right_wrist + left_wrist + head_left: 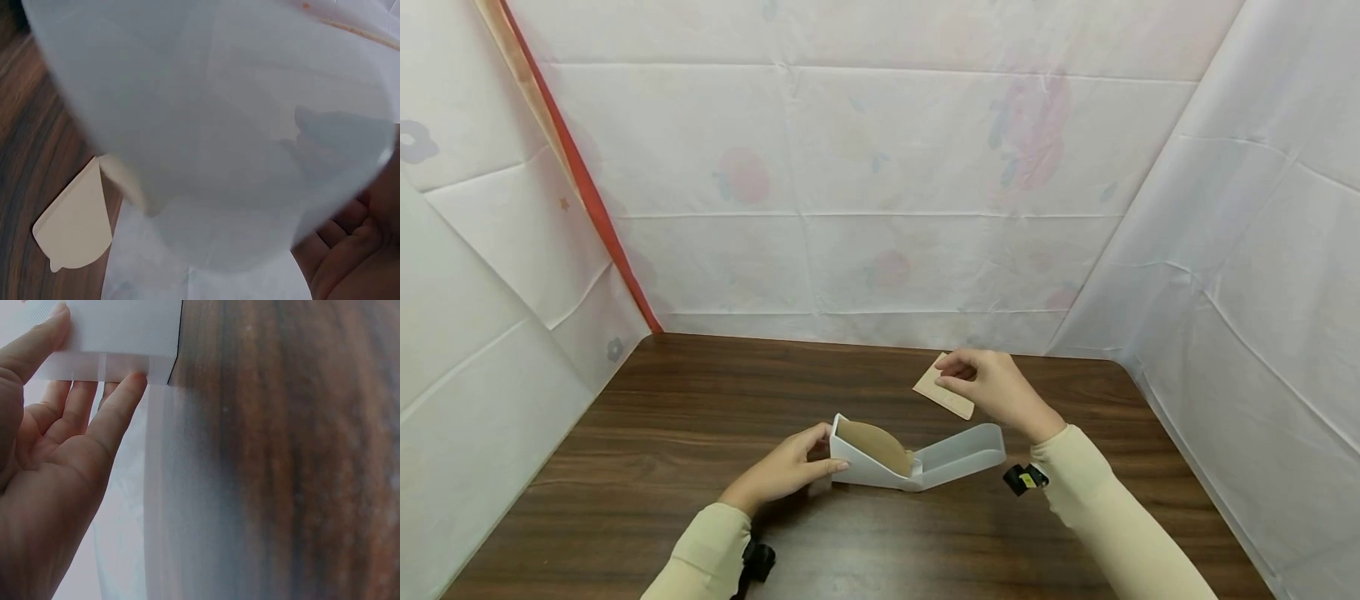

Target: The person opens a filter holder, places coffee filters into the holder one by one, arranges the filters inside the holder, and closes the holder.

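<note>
A white case (pixel 865 469) stands on the table with its translucent lid (pixel 962 454) swung out to the right. Brown paper coffee filters (pixel 876 443) stand upright inside it. My left hand (pixel 790 467) holds the case's left end, thumb on the near side and fingertips against the end face (pixel 119 365). Beyond the lid, a single paper coffee filter (pixel 946 392) lies flat; the right wrist view shows that filter (pixel 75 225) with its small tab. My right hand (pixel 992 383) hovers by this filter, fingers loosely bent and nothing visible between them. The lid (pixel 206 125) partly veils that hand's fingertips.
The dark wood table (pixel 700 400) extends around the case. White patterned sheets (pixel 880 208) rise behind it and at both sides. A black wrist device (pixel 1026 479) is worn at the right sleeve, another black device (pixel 760 560) at the left.
</note>
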`<action>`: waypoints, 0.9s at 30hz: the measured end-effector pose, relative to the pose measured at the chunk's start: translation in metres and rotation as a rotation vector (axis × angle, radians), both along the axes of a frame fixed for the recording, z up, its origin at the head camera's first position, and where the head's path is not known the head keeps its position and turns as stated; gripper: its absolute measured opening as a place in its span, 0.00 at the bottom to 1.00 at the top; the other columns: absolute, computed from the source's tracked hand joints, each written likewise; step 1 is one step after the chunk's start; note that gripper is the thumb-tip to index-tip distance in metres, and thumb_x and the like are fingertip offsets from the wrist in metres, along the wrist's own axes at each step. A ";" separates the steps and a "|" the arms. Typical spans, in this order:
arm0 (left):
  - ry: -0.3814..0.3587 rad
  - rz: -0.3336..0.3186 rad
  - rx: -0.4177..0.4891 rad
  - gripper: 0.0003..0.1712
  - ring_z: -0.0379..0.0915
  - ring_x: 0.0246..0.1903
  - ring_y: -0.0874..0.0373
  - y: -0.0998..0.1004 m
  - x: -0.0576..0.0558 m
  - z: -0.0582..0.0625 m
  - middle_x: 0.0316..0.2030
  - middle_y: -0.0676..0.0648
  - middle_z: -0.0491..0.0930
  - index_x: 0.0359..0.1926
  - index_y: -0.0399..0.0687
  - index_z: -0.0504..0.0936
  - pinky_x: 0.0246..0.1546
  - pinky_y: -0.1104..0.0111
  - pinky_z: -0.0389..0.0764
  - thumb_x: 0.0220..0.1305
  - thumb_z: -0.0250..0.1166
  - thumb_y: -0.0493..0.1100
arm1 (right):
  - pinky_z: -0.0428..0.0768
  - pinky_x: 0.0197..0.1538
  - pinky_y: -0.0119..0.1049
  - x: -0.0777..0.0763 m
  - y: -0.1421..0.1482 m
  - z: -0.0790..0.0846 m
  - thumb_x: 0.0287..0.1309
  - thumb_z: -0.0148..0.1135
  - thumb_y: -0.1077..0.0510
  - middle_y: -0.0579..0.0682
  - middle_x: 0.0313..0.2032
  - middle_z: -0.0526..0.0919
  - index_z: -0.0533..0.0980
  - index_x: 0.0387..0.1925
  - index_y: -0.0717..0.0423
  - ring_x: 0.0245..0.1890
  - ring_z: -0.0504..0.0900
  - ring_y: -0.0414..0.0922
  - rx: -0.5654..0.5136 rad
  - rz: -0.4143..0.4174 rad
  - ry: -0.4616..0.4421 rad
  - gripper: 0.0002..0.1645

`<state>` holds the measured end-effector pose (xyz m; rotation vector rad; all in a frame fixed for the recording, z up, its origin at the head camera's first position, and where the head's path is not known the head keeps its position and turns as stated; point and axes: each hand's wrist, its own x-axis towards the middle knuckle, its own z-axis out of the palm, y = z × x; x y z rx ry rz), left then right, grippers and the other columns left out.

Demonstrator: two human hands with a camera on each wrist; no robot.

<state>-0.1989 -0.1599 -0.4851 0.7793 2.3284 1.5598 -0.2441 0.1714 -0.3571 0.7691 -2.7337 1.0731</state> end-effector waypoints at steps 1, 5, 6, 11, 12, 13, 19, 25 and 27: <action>0.001 0.001 -0.001 0.18 0.78 0.49 0.54 0.000 0.000 0.000 0.49 0.50 0.82 0.55 0.47 0.75 0.46 0.64 0.79 0.69 0.67 0.47 | 0.82 0.41 0.35 -0.002 0.001 -0.001 0.61 0.72 0.57 0.41 0.35 0.86 0.85 0.43 0.50 0.36 0.84 0.38 -0.001 -0.008 -0.002 0.09; -0.001 -0.001 0.000 0.18 0.78 0.50 0.53 0.001 0.001 0.002 0.49 0.50 0.82 0.55 0.47 0.75 0.47 0.63 0.79 0.69 0.67 0.47 | 0.82 0.41 0.36 -0.009 0.009 -0.006 0.61 0.72 0.57 0.43 0.37 0.87 0.84 0.46 0.52 0.36 0.84 0.39 0.011 -0.052 -0.003 0.11; 0.000 -0.002 -0.001 0.18 0.78 0.50 0.53 0.001 0.001 0.002 0.50 0.50 0.82 0.55 0.47 0.75 0.47 0.63 0.79 0.69 0.67 0.47 | 0.82 0.40 0.37 -0.011 0.011 -0.008 0.61 0.71 0.56 0.43 0.37 0.87 0.84 0.46 0.53 0.36 0.84 0.40 0.014 -0.064 -0.009 0.12; -0.001 0.002 -0.004 0.18 0.78 0.50 0.54 0.000 0.001 0.002 0.50 0.50 0.82 0.55 0.47 0.75 0.47 0.64 0.79 0.69 0.67 0.47 | 0.82 0.41 0.39 -0.020 0.020 -0.017 0.62 0.71 0.55 0.46 0.38 0.87 0.83 0.47 0.55 0.38 0.85 0.43 0.027 -0.099 -0.047 0.14; 0.000 0.005 -0.005 0.18 0.78 0.50 0.54 0.000 0.000 0.002 0.49 0.50 0.82 0.55 0.47 0.75 0.47 0.64 0.79 0.69 0.67 0.47 | 0.82 0.41 0.40 -0.022 0.021 -0.019 0.62 0.71 0.55 0.46 0.38 0.87 0.83 0.48 0.55 0.38 0.85 0.43 0.028 -0.104 -0.056 0.14; -0.001 0.005 -0.003 0.18 0.78 0.50 0.54 0.000 0.001 0.001 0.49 0.50 0.82 0.55 0.47 0.75 0.47 0.64 0.79 0.69 0.67 0.47 | 0.82 0.41 0.40 -0.023 0.022 -0.021 0.62 0.71 0.55 0.46 0.38 0.87 0.83 0.48 0.56 0.39 0.85 0.44 0.029 -0.110 -0.066 0.14; -0.010 0.003 0.006 0.18 0.78 0.50 0.54 0.000 0.001 0.001 0.50 0.49 0.82 0.55 0.47 0.75 0.46 0.64 0.80 0.69 0.67 0.47 | 0.81 0.42 0.41 -0.035 0.030 -0.040 0.63 0.70 0.55 0.47 0.39 0.86 0.81 0.50 0.58 0.40 0.83 0.45 0.049 -0.141 -0.103 0.17; -0.015 0.001 0.005 0.18 0.78 0.51 0.53 0.001 0.001 0.001 0.50 0.50 0.81 0.55 0.47 0.75 0.47 0.64 0.79 0.69 0.67 0.47 | 0.81 0.45 0.42 -0.042 0.031 -0.059 0.62 0.71 0.56 0.49 0.41 0.85 0.81 0.52 0.59 0.42 0.83 0.47 0.043 -0.160 -0.141 0.19; -0.016 -0.002 0.009 0.18 0.77 0.51 0.53 0.001 0.001 0.001 0.50 0.50 0.81 0.55 0.47 0.75 0.47 0.64 0.79 0.69 0.67 0.46 | 0.81 0.45 0.42 -0.045 0.032 -0.064 0.62 0.71 0.56 0.51 0.42 0.85 0.80 0.53 0.60 0.43 0.83 0.47 0.041 -0.163 -0.151 0.20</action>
